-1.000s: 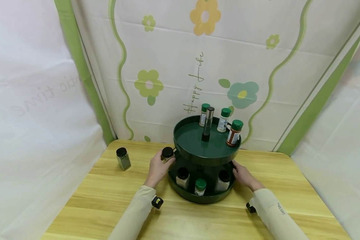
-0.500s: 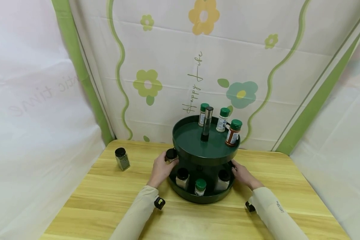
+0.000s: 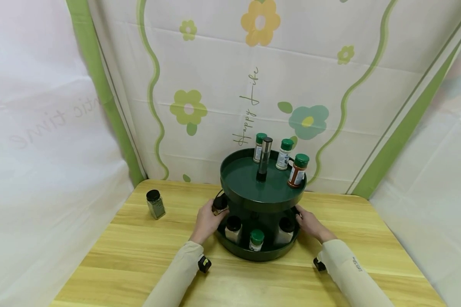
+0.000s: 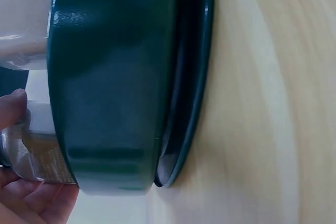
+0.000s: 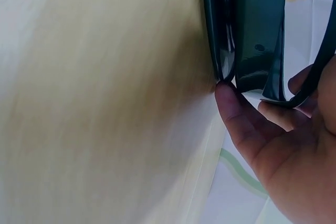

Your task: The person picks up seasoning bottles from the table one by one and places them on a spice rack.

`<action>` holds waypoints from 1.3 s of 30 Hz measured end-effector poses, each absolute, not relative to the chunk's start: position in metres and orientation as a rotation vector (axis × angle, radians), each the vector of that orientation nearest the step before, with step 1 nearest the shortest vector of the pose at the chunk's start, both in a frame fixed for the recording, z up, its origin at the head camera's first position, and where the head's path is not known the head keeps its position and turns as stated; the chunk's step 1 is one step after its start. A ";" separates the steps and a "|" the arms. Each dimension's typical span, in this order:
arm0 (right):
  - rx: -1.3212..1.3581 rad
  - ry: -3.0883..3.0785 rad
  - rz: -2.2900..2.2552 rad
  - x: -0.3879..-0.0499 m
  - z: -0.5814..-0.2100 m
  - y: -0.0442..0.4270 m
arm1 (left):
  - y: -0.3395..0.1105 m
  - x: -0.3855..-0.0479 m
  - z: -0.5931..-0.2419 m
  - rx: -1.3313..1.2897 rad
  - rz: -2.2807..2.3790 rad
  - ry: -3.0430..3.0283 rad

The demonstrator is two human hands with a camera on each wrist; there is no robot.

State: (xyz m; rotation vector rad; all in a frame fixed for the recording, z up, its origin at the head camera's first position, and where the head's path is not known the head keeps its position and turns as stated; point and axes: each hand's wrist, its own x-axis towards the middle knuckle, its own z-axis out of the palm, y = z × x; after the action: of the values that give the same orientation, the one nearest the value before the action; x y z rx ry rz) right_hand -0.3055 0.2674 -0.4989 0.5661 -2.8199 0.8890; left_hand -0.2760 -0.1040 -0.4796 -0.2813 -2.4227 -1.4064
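In the head view, my left hand (image 3: 206, 222) grips a black-lidded spice jar (image 3: 220, 205) at the left of a dark green two-tier turntable rack (image 3: 261, 207). Clear sides and brown contents of that jar (image 4: 44, 156) show in the left wrist view, its bottom hidden behind the lower tier's wall (image 4: 113, 93). At the rack's right side my right hand (image 3: 310, 224) holds a curved dark green handle (image 5: 319, 69), one finger touching the base's edge. Two black-lidded jars (image 3: 233, 231) and a green-lidded jar (image 3: 256, 241) stand in the lower tier's front.
On the upper tier, two white green-lidded bottles (image 3: 284, 155) and a red one (image 3: 297, 171) stand around a clear central post (image 3: 264, 160). A black-lidded jar of green herbs (image 3: 156, 205) is on the wooden table (image 3: 138, 256), far left. Patterned cloth (image 3: 219, 64) hangs behind.
My left hand has moved the jar right and then down, from beside the rack into the lower tier's left side. The right hand has stayed on the rack.
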 end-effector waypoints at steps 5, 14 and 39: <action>0.579 -2.804 0.891 -0.305 -0.500 0.267 | -0.105 -0.276 -0.484 -0.289 -1.391 -2.444; 0.603 -2.762 0.881 -0.308 -0.496 0.266 | -0.106 -0.275 -0.487 -0.288 -1.367 -2.453; 0.597 -2.844 0.875 -0.316 -0.495 0.271 | -0.108 -0.270 -0.486 -0.368 -1.415 -2.446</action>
State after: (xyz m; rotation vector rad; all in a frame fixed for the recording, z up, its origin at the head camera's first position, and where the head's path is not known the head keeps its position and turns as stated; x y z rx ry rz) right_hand -0.3158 0.2714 -0.4948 0.5967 -2.8444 0.8748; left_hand -0.2696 -0.1084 -0.4857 -0.3677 -2.4461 -1.4152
